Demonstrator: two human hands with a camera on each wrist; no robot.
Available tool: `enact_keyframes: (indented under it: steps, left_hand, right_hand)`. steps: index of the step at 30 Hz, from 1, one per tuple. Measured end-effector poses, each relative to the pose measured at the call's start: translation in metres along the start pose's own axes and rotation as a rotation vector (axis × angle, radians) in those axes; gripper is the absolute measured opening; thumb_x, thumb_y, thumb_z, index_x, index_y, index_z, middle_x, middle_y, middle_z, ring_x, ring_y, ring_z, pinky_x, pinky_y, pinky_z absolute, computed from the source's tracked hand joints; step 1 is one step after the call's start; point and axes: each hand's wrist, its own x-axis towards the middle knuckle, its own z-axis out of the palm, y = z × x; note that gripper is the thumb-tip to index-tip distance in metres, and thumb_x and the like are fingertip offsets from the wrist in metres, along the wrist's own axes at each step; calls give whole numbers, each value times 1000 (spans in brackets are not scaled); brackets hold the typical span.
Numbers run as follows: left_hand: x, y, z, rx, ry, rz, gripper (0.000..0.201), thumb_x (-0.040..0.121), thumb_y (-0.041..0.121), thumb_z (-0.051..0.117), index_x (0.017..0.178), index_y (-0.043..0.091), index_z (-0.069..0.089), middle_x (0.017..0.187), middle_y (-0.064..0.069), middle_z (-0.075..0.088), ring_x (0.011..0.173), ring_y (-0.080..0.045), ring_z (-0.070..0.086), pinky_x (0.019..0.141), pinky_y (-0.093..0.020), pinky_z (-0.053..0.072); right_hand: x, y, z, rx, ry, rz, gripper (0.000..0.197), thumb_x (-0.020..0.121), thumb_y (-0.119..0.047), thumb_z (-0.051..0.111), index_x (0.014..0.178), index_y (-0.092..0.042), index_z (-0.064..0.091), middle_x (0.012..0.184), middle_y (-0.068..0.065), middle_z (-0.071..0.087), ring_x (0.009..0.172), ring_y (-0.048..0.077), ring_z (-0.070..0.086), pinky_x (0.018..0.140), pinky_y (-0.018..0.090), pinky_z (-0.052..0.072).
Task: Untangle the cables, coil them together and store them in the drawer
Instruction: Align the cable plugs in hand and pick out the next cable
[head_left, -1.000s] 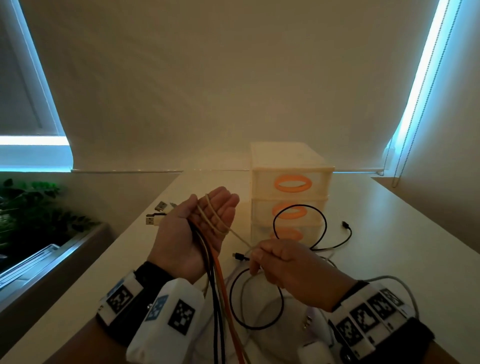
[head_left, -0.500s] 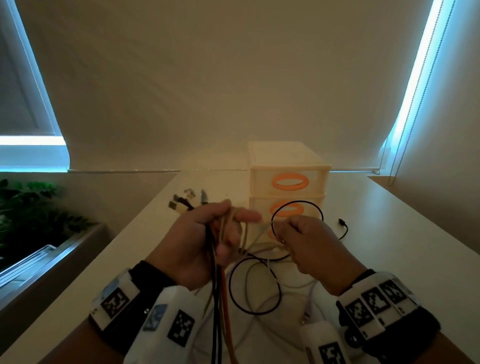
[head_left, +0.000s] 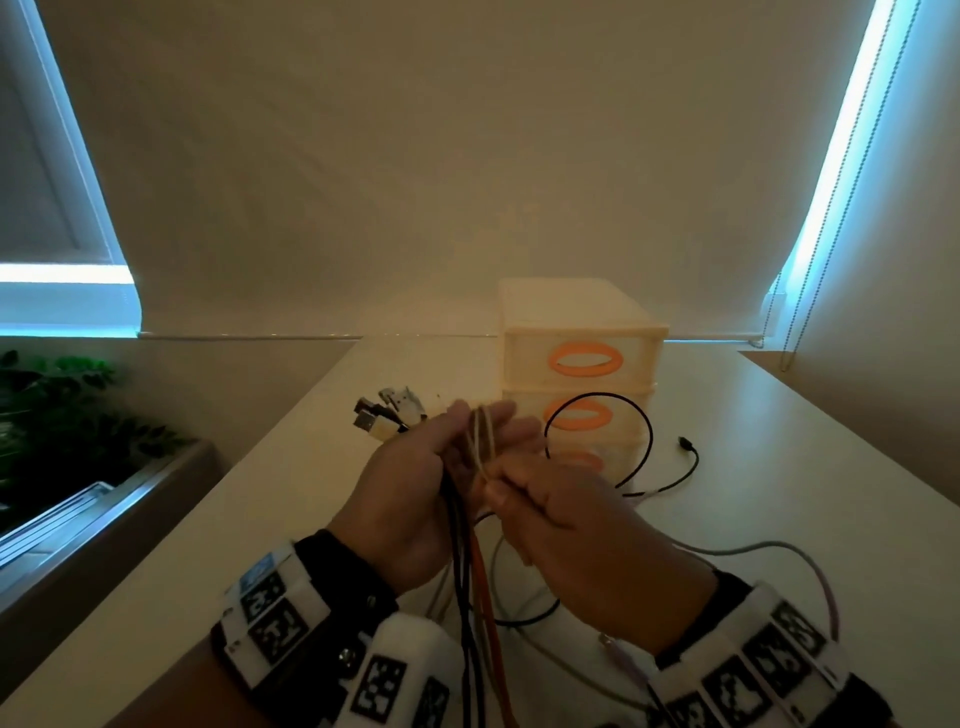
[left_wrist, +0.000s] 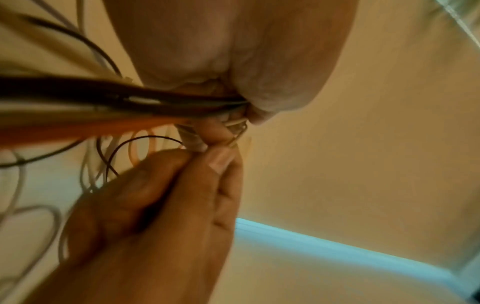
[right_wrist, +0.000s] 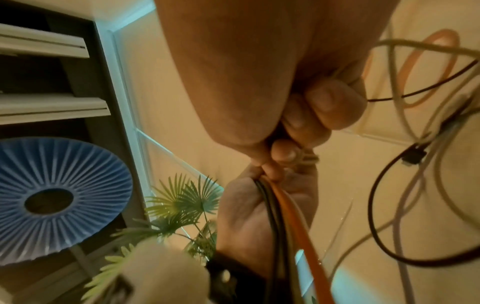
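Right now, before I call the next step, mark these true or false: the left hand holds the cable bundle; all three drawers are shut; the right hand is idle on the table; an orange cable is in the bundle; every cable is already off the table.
1. The left hand holds the cable bundle. True.
2. All three drawers of the drawer unit are shut. True.
3. The right hand is idle on the table. False: it is raised and pinches a beige cable at the left hand.
4. An orange cable is in the bundle. True.
5. Every cable is off the table. False: a black cable and pale loops lie there.
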Motion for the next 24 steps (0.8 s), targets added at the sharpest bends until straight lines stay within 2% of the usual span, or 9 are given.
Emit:
enact_keyframes:
  steps: [3,5,7,11,14,16,18,21,24]
  left_hand:
    - [2,10,-5,-256,-18,36,49,108,34,37,126,-6,62,113,-20,74,92,-27,76,75,-29,63]
    - [4,16,-12,-332,-27,44,49,106,33,42,128,-5,63,93,-13,75,70,-18,73,57,-21,60]
    - [5,18,-17,-339,-47,17,49,104,33,42,129,-3,63,75,-2,66,56,-10,63,47,-17,52]
    - [9,16,-22,-279,-72,16,44,105,33,38,122,0,63,60,6,48,44,-4,42,40,-15,36]
    - [9,21,-28,-316,-130,46,40,106,30,37,117,1,63,57,9,41,40,-3,36,39,-16,31]
    - [9,29,-36,-369,-193,55,38,107,28,35,116,2,62,57,10,42,39,-4,36,39,-17,31]
    - [10,37,-44,-397,-301,34,38,108,29,33,117,4,60,56,9,46,39,-6,39,40,-17,32]
    - [9,41,-48,-366,-436,-11,40,109,29,29,118,4,59,57,8,50,41,-6,34,42,-17,30]
    - [7,37,-40,-266,-498,-52,43,109,29,29,115,1,62,57,7,52,41,-4,31,40,-17,32]
  right_hand:
    - [-2,0,10,-42,-57,-20,25,103,-30,47,79,-30,55,61,-13,50,54,4,47,53,19,36]
    - [-1,1,12,-66,-96,-6,26,104,-36,45,80,-33,56,68,-12,56,62,5,54,59,23,44]
    - [1,5,11,-85,-113,29,26,104,-38,42,89,-27,61,76,-7,62,71,9,58,69,30,49]
    - [3,11,10,-106,-158,61,27,105,-35,42,93,-24,64,84,-2,64,79,10,59,75,32,49]
    - [2,8,2,-144,-254,97,29,104,-35,43,89,-24,66,84,-12,62,80,1,57,72,20,46]
    - [1,10,-14,-134,-287,172,31,104,-31,45,81,-23,64,71,-23,60,67,-7,54,63,10,40]
    - [0,20,-32,-62,-230,304,31,103,-29,48,76,-23,63,59,-17,55,53,-3,48,57,13,39]
    - [1,37,-46,29,-48,489,28,101,-28,51,78,-19,64,62,-3,50,54,10,44,52,28,43]
    - [4,46,-41,-24,162,520,29,100,-31,53,78,-16,65,55,-6,51,48,9,46,51,28,43]
